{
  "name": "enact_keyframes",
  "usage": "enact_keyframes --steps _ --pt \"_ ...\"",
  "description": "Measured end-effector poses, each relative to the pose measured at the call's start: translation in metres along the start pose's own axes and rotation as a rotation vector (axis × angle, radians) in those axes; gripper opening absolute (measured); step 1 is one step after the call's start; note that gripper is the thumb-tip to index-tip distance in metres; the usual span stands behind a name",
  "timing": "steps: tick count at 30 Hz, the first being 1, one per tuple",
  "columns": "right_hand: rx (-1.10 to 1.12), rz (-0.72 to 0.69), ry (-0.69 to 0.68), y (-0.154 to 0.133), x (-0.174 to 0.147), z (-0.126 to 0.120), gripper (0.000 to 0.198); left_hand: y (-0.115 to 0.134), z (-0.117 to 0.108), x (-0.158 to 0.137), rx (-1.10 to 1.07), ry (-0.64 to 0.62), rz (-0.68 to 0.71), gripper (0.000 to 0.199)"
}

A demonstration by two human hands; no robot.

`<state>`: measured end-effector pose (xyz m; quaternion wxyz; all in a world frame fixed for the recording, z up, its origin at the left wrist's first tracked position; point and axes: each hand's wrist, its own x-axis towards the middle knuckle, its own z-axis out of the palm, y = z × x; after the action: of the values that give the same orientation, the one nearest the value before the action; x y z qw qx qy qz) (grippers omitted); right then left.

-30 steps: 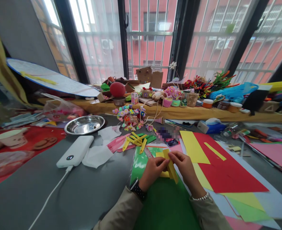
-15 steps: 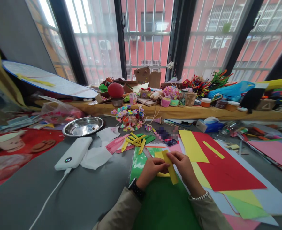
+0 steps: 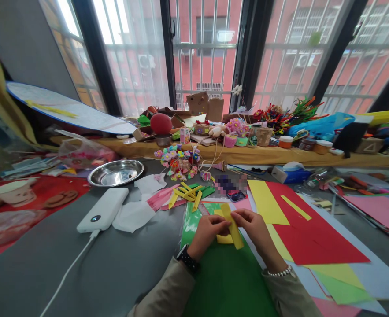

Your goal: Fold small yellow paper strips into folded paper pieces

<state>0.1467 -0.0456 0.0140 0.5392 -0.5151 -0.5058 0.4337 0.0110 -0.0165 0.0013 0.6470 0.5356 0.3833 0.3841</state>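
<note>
Between my two hands a yellow paper strip [image 3: 234, 233] is held up at a tilt over the green sheet [image 3: 227, 277]. My left hand [image 3: 207, 233] pinches its left edge, and my right hand [image 3: 252, 226] grips its right edge near the upper part. Under the strip lies another yellow paper piece [image 3: 225, 239], partly covered by the strip and my left fingers. Beyond my hands, several folded yellow paper strips [image 3: 187, 193] lie in a loose pile beside green ones [image 3: 208, 191].
Red paper [image 3: 323, 237], a yellow sheet [image 3: 267, 202] and a thin yellow strip [image 3: 296, 208] lie on the right. To the left are a white power bank [image 3: 103, 210] with a cable, white tissue [image 3: 133, 216] and a steel plate [image 3: 93, 178]. Crafts line the window ledge [image 3: 194, 152].
The yellow strip has tilted slightly and its lower end has risen a little. Both hands keep their pinch on it. The view has shifted very slightly.
</note>
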Motion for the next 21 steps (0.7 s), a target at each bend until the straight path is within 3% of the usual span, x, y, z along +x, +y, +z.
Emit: enact_keyframes --steps 4,21 --pt "-0.102 0.063 -0.046 0.003 0.002 -0.003 0.028 0.003 -0.006 0.002 -0.083 0.121 -0.020 0.030" --pt "-0.089 0.075 -0.064 0.013 0.004 0.000 0.026 0.003 -0.006 0.002 0.061 0.205 0.135 0.026"
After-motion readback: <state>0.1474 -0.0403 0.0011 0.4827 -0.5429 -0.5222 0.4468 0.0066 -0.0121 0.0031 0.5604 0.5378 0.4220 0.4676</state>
